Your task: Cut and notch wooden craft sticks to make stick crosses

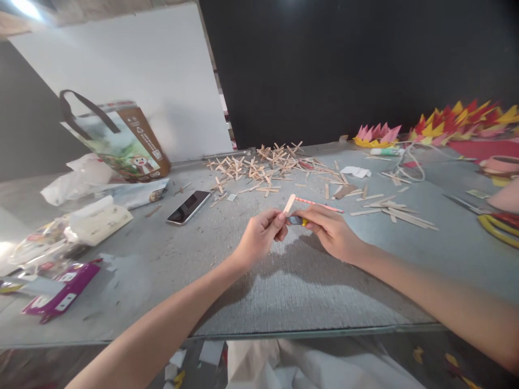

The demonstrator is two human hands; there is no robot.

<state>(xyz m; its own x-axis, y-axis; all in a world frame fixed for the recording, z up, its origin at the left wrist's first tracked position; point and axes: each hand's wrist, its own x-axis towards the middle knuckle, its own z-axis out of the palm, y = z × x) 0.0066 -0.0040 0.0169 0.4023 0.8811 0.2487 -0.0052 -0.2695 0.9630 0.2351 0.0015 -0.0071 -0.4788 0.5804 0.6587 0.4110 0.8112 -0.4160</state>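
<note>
A wooden craft stick (289, 203) is pinched upright and slightly tilted in my left hand (261, 236), its rounded end above the thumb. Close beside it, my right hand (333, 231) is closed on a small grey-and-yellow tool (297, 220); its grey flat part points toward the left fingers, and its exact kind is unclear. Just behind the hands, a red-and-white patterned pencil-like rod (320, 205) lies on the table. Farther back spreads a loose pile of craft sticks (265, 165), with several more sticks (405, 216) to the right.
A phone (189, 207), a carrier bag (133, 140) and plastic packaging (65, 232) are at left. Yellow-handled scissors (497, 224) lie at the right edge. Folded paper pieces (458, 124) and a white cord (419, 167) are at back right. A dark panel (357, 65) stands behind.
</note>
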